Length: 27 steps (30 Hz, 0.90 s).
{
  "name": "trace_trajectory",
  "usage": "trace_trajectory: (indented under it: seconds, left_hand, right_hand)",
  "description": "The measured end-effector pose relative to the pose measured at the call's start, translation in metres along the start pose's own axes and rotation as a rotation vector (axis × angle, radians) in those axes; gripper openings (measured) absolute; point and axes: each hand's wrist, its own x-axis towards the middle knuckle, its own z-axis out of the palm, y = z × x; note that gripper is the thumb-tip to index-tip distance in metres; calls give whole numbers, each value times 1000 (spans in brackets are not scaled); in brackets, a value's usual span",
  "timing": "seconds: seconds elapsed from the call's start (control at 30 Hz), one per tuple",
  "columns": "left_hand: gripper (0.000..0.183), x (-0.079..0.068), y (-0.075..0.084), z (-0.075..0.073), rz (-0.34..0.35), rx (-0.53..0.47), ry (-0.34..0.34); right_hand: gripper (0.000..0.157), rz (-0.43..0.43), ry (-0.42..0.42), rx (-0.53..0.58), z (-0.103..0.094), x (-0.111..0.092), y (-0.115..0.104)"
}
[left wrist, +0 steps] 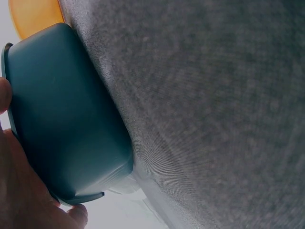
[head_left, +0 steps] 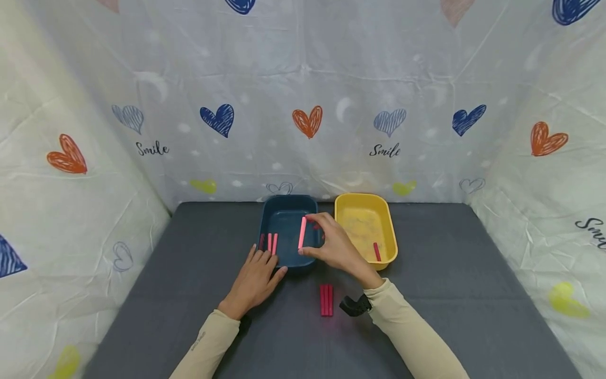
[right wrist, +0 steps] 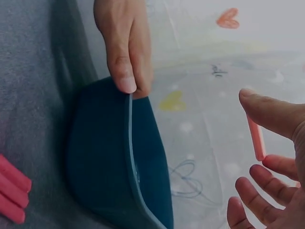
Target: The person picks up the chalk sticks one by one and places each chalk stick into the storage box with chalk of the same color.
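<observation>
My right hand (head_left: 335, 247) is raised over the blue tub (head_left: 290, 204). It pinches a short pink stick (head_left: 302, 232) end to end between thumb and index finger, the other fingers spread in the right wrist view. My left hand (head_left: 253, 278) grips the tub's near left corner, with its thumb (right wrist: 127, 84) on the rim and its fingers reaching over the wall. Three sticks lean inside the tub by these fingers: a darker one (head_left: 262, 242) and two pink ones (head_left: 270, 242), their lower ends hidden.
Just right of the blue tub stands a yellow tub (head_left: 394, 238), holding one red stick (head_left: 376, 251). Three red sticks (head_left: 326, 300) lie side by side on the dark grey tabletop (head_left: 440, 295) in front. A printed curtain (head_left: 303, 68) hangs behind and at both sides.
</observation>
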Motion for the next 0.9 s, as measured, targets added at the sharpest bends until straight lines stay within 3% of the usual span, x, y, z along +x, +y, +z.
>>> trace_trajectory:
  seconds: [0.53,0.9]
  left_hand:
    - [35,3,-3,0,36,-1,27]
    - [36,2,-2,0,9,-16,-11]
  right_hand:
    - [77,54,-41,-74,27,25,3]
    - [78,90,-86,-126,48,41,6]
